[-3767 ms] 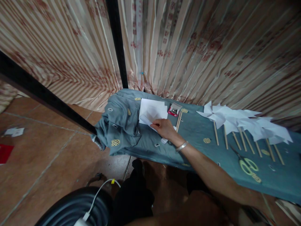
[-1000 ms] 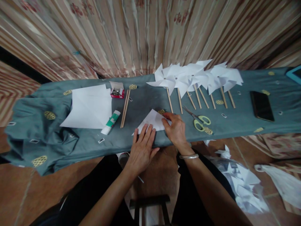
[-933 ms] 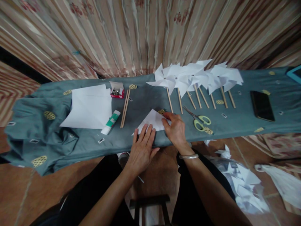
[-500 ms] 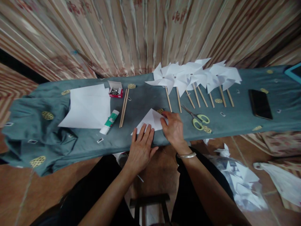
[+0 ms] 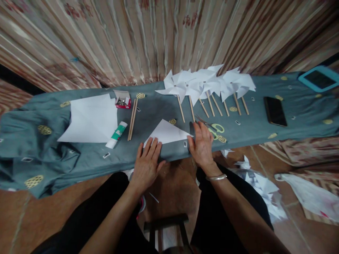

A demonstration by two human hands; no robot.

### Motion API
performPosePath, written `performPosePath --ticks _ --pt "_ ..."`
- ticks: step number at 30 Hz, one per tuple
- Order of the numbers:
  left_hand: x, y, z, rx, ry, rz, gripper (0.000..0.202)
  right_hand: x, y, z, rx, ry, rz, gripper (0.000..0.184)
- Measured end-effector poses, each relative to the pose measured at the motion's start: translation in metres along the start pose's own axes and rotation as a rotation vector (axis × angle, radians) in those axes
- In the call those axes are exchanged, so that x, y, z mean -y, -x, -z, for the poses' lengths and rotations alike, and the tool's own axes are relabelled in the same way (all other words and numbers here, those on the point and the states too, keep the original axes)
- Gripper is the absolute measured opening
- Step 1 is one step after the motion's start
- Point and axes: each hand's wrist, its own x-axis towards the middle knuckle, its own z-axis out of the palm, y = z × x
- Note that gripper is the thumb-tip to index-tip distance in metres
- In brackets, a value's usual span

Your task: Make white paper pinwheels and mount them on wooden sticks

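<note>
A white sheet of paper folded into a triangle [image 5: 168, 132] lies on the green cloth in front of me. My left hand [image 5: 147, 159] rests with fingers extended on its lower left corner. At the opposite corner, my right hand [image 5: 201, 145] is at the paper's right tip, fingers stretched out and thumb by the point. Just beyond the right hand are scissors [image 5: 217, 129] with light green handles, partly covered by the fingers. A glue stick [image 5: 116, 134] and two wooden sticks [image 5: 132, 119] lie to the left of the folded paper.
White paper pinwheels [image 5: 203, 83] on sticks lie along the back. A stack of white paper [image 5: 91, 120] and a small red box of metal pins [image 5: 123, 100] are at left. A phone [image 5: 275, 111] and a blue-framed tablet [image 5: 320, 79] are at right. A plastic bag of paper [image 5: 265, 192] sits on the floor.
My right hand has slid right along the paper to its tip, and its fingers have straightened. My left hand stays on the left corner. The view has shifted slightly to the right.
</note>
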Motion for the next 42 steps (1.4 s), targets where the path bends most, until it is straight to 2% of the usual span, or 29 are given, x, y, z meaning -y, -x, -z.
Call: performPosePath --ticks 5,10,14,21,24,27,31,33,35,39,42 --pt "0.019 0.029 0.003 -0.074 -0.020 0.032 0.058 -0.011 0.000 0.004 -0.029 -0.047 -0.022 0.050" --pt "0.022 0.040 0.006 -0.086 -0.019 0.037 0.057 -0.009 -0.005 0.007 -0.043 -0.085 -0.018 0.049" --pt "0.020 0.035 0.006 -0.138 0.010 0.053 0.059 -0.007 -0.011 0.010 -0.003 -0.151 0.057 0.041" --pt "0.023 0.019 0.008 -0.222 0.090 0.096 0.062 0.006 -0.010 0.009 0.151 -0.151 0.130 0.046" --pt "0.023 0.013 0.005 -0.232 0.125 0.102 0.063 0.009 -0.009 0.007 0.167 -0.195 0.105 0.042" --pt "0.023 0.005 0.003 -0.259 0.165 0.088 0.066 0.011 -0.010 0.006 0.130 -0.311 0.043 0.028" --pt "0.015 -0.007 0.008 -0.362 0.186 0.072 0.075 0.011 -0.014 0.015 0.033 -0.461 -0.027 0.008" --pt "0.006 -0.011 0.012 -0.408 0.152 0.043 0.076 0.011 -0.014 0.024 -0.032 -0.452 -0.040 0.007" --pt "-0.006 -0.015 0.016 -0.432 0.105 -0.008 0.075 0.014 -0.011 0.033 -0.063 -0.384 0.012 0.008" --pt "-0.026 -0.019 0.016 -0.402 0.034 -0.104 0.062 0.027 0.007 0.042 0.049 -0.252 0.219 0.017" --pt "-0.029 -0.024 0.013 -0.341 0.015 -0.132 0.044 0.036 0.021 0.040 0.134 -0.245 0.317 0.023"
